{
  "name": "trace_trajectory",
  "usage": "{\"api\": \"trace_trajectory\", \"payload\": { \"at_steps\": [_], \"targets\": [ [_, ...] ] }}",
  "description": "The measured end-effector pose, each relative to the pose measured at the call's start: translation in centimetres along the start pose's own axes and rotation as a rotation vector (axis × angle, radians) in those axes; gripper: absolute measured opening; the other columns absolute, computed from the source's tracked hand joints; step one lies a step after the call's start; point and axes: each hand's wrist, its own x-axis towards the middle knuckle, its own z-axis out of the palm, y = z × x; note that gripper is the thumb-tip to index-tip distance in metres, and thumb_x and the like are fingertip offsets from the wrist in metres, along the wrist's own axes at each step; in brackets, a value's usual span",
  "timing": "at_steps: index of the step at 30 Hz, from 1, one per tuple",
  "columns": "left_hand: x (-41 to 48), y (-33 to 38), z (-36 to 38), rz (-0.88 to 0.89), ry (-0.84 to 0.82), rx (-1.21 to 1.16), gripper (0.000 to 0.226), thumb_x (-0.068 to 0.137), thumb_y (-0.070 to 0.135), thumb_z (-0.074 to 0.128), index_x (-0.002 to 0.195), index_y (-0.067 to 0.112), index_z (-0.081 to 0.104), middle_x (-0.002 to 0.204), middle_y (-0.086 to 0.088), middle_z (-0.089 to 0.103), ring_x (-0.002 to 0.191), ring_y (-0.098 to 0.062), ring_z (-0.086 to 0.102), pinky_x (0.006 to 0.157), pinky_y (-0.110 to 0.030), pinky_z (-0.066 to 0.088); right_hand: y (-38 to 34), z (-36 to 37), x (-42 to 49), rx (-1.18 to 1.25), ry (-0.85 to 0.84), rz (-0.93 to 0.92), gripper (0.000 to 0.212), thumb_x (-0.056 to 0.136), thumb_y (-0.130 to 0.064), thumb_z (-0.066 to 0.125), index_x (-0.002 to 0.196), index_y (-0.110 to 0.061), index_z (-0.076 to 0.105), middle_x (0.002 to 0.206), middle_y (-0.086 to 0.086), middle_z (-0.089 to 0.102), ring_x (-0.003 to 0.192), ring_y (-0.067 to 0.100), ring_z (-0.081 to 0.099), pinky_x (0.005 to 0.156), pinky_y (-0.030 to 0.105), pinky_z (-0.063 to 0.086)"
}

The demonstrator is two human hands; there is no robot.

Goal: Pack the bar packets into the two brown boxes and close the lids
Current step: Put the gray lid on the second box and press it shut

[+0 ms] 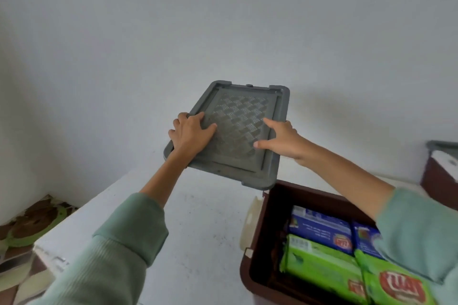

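A grey plastic lid (244, 116) with a woven pattern is lifted off the white table, tilted toward me. My left hand (190, 134) grips its left edge, thumb on top. My right hand (282, 140) holds its right edge with fingers spread on the top face. Below at the right, a brown box (257, 242) stands open, filled with blue bar packets (322, 228) at the back and green bar packets (322, 265) at the front. At the far right edge, a second brown box (436, 181) stands with a grey lid (442, 145) on it.
The white table (198, 218) runs from a pale wall to a front-left corner. A patterned tile floor (29, 220) shows at the lower left. A cream latch (249, 223) hangs on the open box's left side.
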Motion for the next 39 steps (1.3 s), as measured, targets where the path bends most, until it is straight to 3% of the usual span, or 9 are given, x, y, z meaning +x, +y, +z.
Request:
{"api": "trace_trajectory", "payload": {
  "at_steps": [6, 11, 17, 25, 31, 33, 35, 37, 39],
  "targets": [
    [-4.8, 6.2, -0.5, 0.196, -0.031, -0.022, 0.047, 0.089, 0.043, 0.051, 0.132, 0.023, 0.050, 0.135, -0.012, 0.045, 0.125, -0.031, 0.039, 0.103, -0.050, 0.029, 3.0, -5.2, -11.2, 0.053, 0.020, -0.018, 0.086, 0.083, -0.039, 0.063, 0.149, -0.031, 0.008, 0.156, 0.007, 0.001, 0.144, 0.025, 0.003, 0.118, 0.042, 0.013],
    [-10.2, 8.8, 1.9, 0.236, -0.117, 0.005, 0.047, 0.087, 0.046, 0.052, 0.129, 0.026, 0.053, 0.133, -0.009, 0.048, 0.123, -0.028, 0.041, 0.101, -0.050, 0.030, 7.4, -5.1, -18.5, 0.067, -0.040, 0.100, 0.091, 0.081, -0.044, 0.063, 0.148, -0.036, 0.001, 0.157, 0.006, -0.011, 0.145, 0.025, -0.002, 0.117, 0.048, 0.013],
    [-16.8, 9.5, 4.4, 0.191, -0.290, 0.094, 0.050, 0.087, 0.048, 0.051, 0.131, 0.024, 0.050, 0.136, -0.011, 0.039, 0.127, -0.031, 0.035, 0.105, -0.048, 0.025, 10.8, -3.9, -23.3, 0.069, -0.040, 0.263, 0.083, 0.087, -0.040, 0.059, 0.148, -0.035, 0.003, 0.155, 0.013, -0.018, 0.143, 0.026, -0.019, 0.118, 0.048, 0.005],
    [-19.4, 8.4, 6.6, 0.287, -0.378, 0.241, 0.056, 0.089, 0.057, 0.040, 0.136, 0.026, 0.039, 0.141, -0.011, 0.029, 0.131, -0.030, 0.026, 0.107, -0.047, 0.021, 12.3, -1.9, -25.9, -0.031, 0.116, 0.258, 0.071, 0.092, -0.044, 0.047, 0.148, -0.032, 0.005, 0.152, 0.007, -0.028, 0.141, 0.025, -0.023, 0.116, 0.042, 0.001],
    [-17.5, 7.2, 7.2, 0.439, -0.381, 0.320, 0.062, 0.089, 0.064, 0.022, 0.141, 0.030, 0.030, 0.150, -0.007, 0.015, 0.139, -0.027, 0.010, 0.112, -0.053, 0.005, 14.5, -4.7, -22.8, -0.415, 0.316, 0.073, 0.053, 0.094, -0.051, 0.036, 0.144, -0.039, 0.024, 0.156, 0.003, -0.017, 0.144, 0.024, -0.015, 0.116, 0.040, -0.003],
    [-16.6, 6.7, 7.0, 0.500, -0.400, 0.302, 0.087, 0.072, 0.075, 0.004, 0.142, 0.030, 0.030, 0.152, -0.006, 0.013, 0.140, -0.025, 0.009, 0.114, -0.052, 0.005, 15.5, -6.2, -20.8, -0.508, 0.302, 0.045, 0.055, 0.092, -0.057, 0.031, 0.144, -0.039, 0.024, 0.157, 0.002, -0.009, 0.145, 0.024, -0.008, 0.117, 0.039, -0.001],
    [-15.9, 6.4, 6.7, 0.544, -0.370, 0.260, 0.099, 0.059, 0.073, -0.005, 0.140, 0.031, 0.034, 0.152, -0.003, 0.015, 0.141, -0.023, 0.010, 0.115, -0.052, 0.005, 16.8, -7.5, -18.5, -0.600, 0.283, 0.049, 0.067, 0.083, -0.069, 0.020, 0.143, -0.039, 0.026, 0.158, 0.004, 0.000, 0.144, 0.026, 0.001, 0.117, 0.041, 0.004],
    [-16.2, 6.5, 6.4, 0.536, -0.268, 0.200, 0.088, 0.067, 0.072, 0.003, 0.137, 0.033, 0.038, 0.151, -0.001, 0.019, 0.141, -0.021, 0.012, 0.114, -0.052, 0.000, 17.8, -8.5, -16.4, -0.601, 0.232, 0.109, 0.063, 0.087, -0.067, 0.026, 0.143, -0.039, 0.026, 0.157, 0.006, 0.009, 0.144, 0.026, 0.008, 0.117, 0.044, 0.007],
    [-17.5, 6.5, 5.9, 0.442, -0.172, 0.087, 0.060, 0.085, 0.064, 0.028, 0.135, 0.034, 0.040, 0.150, 0.001, 0.022, 0.142, -0.020, 0.014, 0.114, -0.051, -0.002, 18.4, -9.3, -14.5, -0.534, 0.221, 0.167, 0.056, 0.090, -0.060, 0.037, 0.142, -0.042, 0.027, 0.153, 0.005, 0.025, 0.142, 0.025, 0.018, 0.115, 0.049, 0.011]
  ]
}}
